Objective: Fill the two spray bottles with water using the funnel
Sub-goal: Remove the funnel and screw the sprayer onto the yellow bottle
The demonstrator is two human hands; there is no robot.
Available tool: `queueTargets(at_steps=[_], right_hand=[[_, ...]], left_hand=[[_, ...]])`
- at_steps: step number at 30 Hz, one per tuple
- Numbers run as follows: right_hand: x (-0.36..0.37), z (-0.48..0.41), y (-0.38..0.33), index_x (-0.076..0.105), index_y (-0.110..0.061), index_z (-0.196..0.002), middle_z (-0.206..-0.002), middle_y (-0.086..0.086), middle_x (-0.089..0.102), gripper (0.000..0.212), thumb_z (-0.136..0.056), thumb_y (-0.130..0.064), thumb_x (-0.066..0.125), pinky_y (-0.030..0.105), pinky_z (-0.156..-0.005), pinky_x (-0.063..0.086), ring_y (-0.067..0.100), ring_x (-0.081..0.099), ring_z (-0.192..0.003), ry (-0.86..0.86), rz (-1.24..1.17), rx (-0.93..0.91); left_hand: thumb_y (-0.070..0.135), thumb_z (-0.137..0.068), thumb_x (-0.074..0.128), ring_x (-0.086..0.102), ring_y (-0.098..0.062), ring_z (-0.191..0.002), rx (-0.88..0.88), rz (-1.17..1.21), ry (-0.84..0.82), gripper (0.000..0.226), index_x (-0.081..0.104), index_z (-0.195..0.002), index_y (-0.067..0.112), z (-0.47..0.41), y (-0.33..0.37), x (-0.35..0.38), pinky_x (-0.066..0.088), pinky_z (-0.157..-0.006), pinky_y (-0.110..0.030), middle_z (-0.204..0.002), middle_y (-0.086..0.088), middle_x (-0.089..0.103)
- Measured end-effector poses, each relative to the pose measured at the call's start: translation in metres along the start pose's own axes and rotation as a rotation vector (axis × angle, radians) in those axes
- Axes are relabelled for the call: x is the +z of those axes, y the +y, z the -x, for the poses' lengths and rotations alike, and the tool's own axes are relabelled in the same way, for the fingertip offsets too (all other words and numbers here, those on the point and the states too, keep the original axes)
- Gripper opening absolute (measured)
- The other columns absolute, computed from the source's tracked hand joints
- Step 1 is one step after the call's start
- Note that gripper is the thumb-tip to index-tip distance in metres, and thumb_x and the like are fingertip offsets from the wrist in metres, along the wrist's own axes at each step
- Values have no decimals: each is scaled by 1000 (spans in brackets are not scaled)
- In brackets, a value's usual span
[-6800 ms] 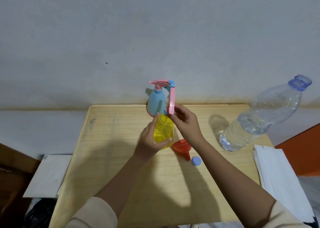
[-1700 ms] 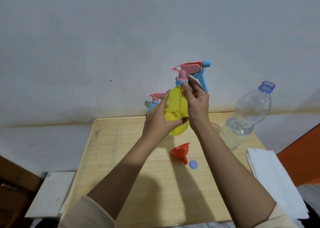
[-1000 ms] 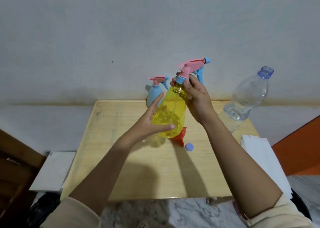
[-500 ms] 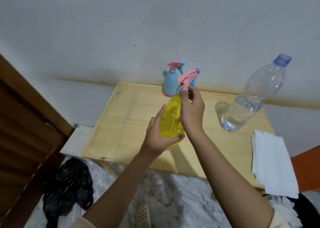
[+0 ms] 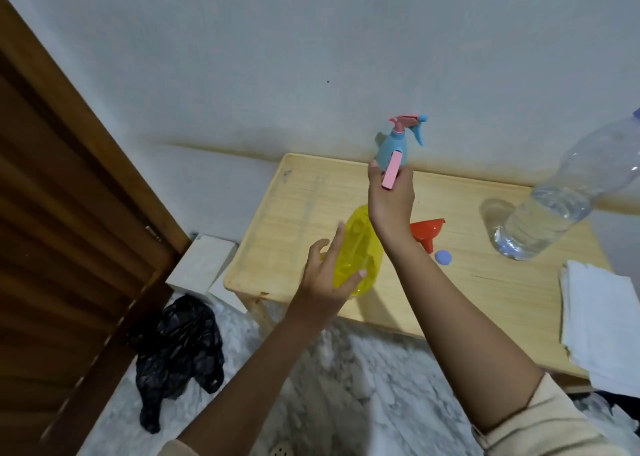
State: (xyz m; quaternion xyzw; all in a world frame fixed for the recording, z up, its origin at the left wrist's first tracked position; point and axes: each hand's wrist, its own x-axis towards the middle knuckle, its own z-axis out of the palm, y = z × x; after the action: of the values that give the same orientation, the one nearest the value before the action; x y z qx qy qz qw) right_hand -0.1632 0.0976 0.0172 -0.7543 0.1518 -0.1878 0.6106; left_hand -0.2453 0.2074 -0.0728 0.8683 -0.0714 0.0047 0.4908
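Observation:
My left hand (image 5: 325, 282) cups the lower body of the yellow spray bottle (image 5: 360, 254), which is tilted above the front left part of the wooden table (image 5: 311, 199). Around its neck is my right hand (image 5: 391, 202), just under the pink spray head (image 5: 392, 171); the neck itself is hidden. The blue spray bottle (image 5: 391, 149) stands upright at the table's back edge, with its pink and blue head on. A red funnel (image 5: 427, 230) lies on its side right of my right wrist. The big clear water bottle (image 5: 554, 213) stands uncapped, partly full, at the right.
A small blue cap (image 5: 443, 257) lies beside the funnel. White paper sheets (image 5: 609, 327) overhang the table's right front corner. On the marble floor to the left are a black plastic bag (image 5: 180, 344) and a white box (image 5: 204, 265). A wooden door (image 5: 69, 230) fills the left side.
The yellow bottle has come down from chest height and tilted over the table's front left. The view has swung left and down, showing the door and floor.

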Motion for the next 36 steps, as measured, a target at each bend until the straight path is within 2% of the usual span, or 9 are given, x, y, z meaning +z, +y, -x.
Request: queueTargets(at_steps=[5,9,12,18,23,29,31,34,36], right_hand=[[14,13,12,44,-9,-89,-71,-6,44,9,-91,-14,51,22,-55,33,7,43,-63,14,47,-59],[26,27,29,47,-5,-86,-72,3,47,1,-85,-6,48,20,-53,34,12,42,-61,-66,101,-15],[36,44,47,47,-2,-82,-73,8,48,2,-82,-4,48,24,-54,33,19,41,-63,-134,161,77],[54,75,75,43,-5,-75,-70,5,43,9,-75,-11,50,27,-52,28,19,36,-62,-183,184,259],[71,81,86,57,8,-101,-69,4,41,27,-81,-5,46,27,-54,28,20,36,-65,-234,241,351],[86,84,81,58,11,-95,-65,5,39,38,-73,-17,45,30,-56,26,23,34,-65,-245,255,351],[89,84,78,62,6,-101,-70,11,42,51,-65,-24,42,31,-59,30,23,35,-65,-222,208,380],[92,84,74,63,-11,-115,-72,15,49,57,-64,-21,41,33,-61,35,27,41,-65,-234,181,410],[94,84,75,61,-13,-120,-86,20,62,49,-75,-20,43,31,-64,41,30,52,-72,-260,204,446]], left_hand=[[40,-99,44,44,-11,-127,-79,55,-235,47,37,-144,30,-2,-26,-49,35,-106,-27,-139,1,43],[26,-99,46,56,-23,-96,-218,-210,-365,27,61,-111,7,-19,-52,-75,46,-81,-30,-107,-9,59],[21,-95,52,40,-21,-69,-335,-387,-619,21,48,-76,12,-27,-69,-82,35,-66,-26,-79,-12,44],[19,-89,57,28,-16,-54,-337,-530,-724,39,31,-60,16,-28,-89,-78,22,-54,-29,-60,0,29],[22,-89,58,45,-22,-68,-369,-541,-701,28,42,-69,10,-24,-98,-78,33,-62,-28,-67,0,38],[22,-90,60,51,-27,-71,-435,-557,-739,33,57,-91,-11,-20,-102,-85,34,-65,-30,-67,-10,46],[20,-89,60,57,-34,-80,-448,-544,-727,35,58,-98,-14,-20,-104,-87,34,-59,-27,-74,-17,52],[19,-88,60,47,-21,-65,-454,-545,-701,28,48,-67,6,-18,-109,-89,31,-52,-25,-69,-7,45],[22,-88,60,57,-22,-79,-455,-543,-689,20,59,-86,2,-19,-111,-90,36,-60,-27,-86,-11,57]])
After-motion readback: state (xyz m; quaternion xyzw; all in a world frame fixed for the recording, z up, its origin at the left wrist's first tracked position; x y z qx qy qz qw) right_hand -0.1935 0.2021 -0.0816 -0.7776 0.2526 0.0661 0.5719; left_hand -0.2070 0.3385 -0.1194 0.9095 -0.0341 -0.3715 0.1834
